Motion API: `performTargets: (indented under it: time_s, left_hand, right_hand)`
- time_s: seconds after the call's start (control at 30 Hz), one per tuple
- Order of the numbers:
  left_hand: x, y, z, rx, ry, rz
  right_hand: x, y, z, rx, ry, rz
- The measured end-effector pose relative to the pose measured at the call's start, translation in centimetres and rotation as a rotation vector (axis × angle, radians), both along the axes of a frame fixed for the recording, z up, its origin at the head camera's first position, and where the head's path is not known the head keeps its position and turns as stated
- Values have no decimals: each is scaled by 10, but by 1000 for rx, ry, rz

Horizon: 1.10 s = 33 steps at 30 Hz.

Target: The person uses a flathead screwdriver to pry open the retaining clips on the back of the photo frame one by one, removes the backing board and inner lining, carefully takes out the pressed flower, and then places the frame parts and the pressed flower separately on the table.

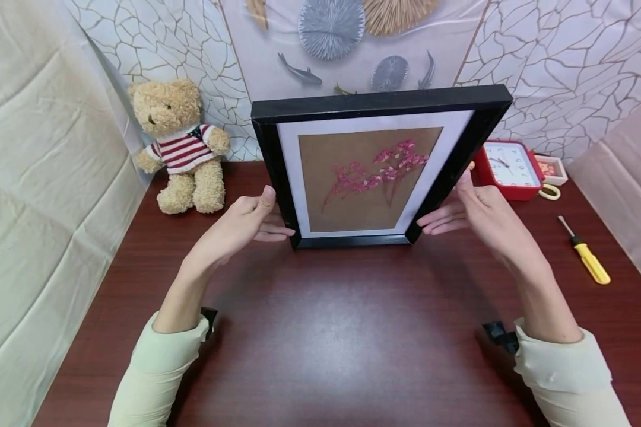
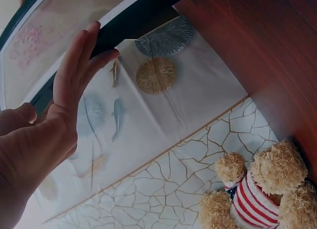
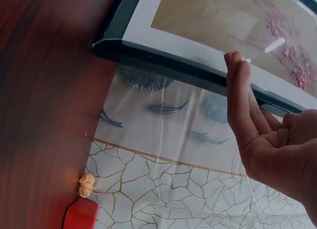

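A black rectangular picture frame [image 1: 381,104] stands upright on the dark red-brown wood-grain bench [image 1: 326,332], at the rear centre, its lower edge resting on the surface. A white mat [image 1: 299,178] borders a brown panel with pink flower sprays [image 1: 371,198], which faces the person.

The left hand [image 1: 246,222] is at the lower left side of the frame. Its fingers are extended against the outer edge, uncurled, with the thumb raised. The right hand [image 1: 475,207] is at the lower right side in a matching position: fingers extended, tips touching the outer edge.

Left of the frame, a tan plush bear [image 1: 184,148] in a red-and-white striped shirt is positioned against the white wall covering with gold crackle lines [image 1: 192,35]. Beyond the right hand are a red square clock with a white dial [image 1: 507,166] and, just beside it, a small pale box [image 1: 551,170] with orange-red contents. A screwdriver with a yellow-and-black handle [image 1: 587,255] lies near the right edge of the bench.
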<state>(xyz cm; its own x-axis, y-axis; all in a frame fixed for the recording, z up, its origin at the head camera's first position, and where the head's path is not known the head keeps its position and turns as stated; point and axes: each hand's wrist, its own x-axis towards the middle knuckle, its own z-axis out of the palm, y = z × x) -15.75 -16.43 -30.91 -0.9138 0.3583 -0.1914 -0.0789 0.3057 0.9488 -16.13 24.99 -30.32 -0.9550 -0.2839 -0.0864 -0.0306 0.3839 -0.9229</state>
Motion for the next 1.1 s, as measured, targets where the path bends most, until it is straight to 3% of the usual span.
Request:
performTargets:
  time_s: [0.37, 0.6, 0.87, 1.1]
  left_hand:
    - [4, 8, -2, -26, -1, 21]
    - [4, 8, -4, -54, -6, -37]
    - [4, 9, -5, -97, -28, -92]
    - [-2, 12, -13, 11, -83, -122]
  right_hand:
    - [3, -3, 1, 41, 11, 19]
    - [4, -4, -1, 29, -10, -8]
    - [5, -2, -4, -35, -7, 43]
    - [6, -4, -12, -132, 23, 65]
